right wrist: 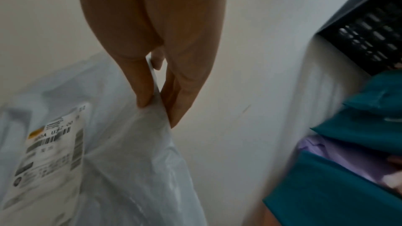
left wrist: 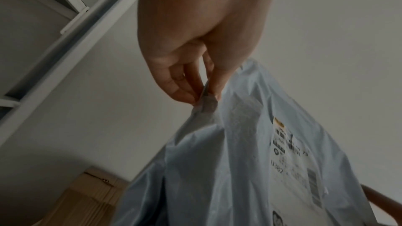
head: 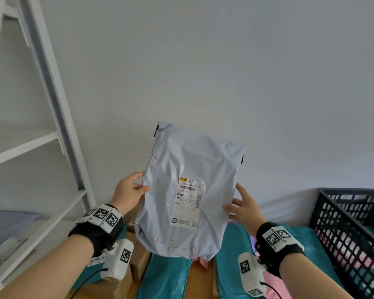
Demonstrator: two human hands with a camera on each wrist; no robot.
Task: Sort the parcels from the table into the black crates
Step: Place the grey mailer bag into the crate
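I hold a pale grey-blue poly mailer parcel (head: 188,169) upright in front of the wall, its white shipping label (head: 188,202) facing me. My left hand (head: 131,190) pinches the parcel's left edge (left wrist: 205,102) between thumb and fingers. My right hand (head: 242,207) pinches its right edge (right wrist: 156,102) the same way. A black lattice crate (head: 352,229) stands at the right, with pink and teal parcels showing through its wall. Below the held parcel lie teal mailers (head: 164,277) and cardboard boxes (head: 138,255) on the table.
A white shelving frame (head: 41,100) leans up the left side, with a grey item on its lower shelf (head: 7,223). A plain white wall fills the background. In the right wrist view, teal (right wrist: 348,186) and lilac (right wrist: 339,159) mailers lie beside the crate (right wrist: 369,40).
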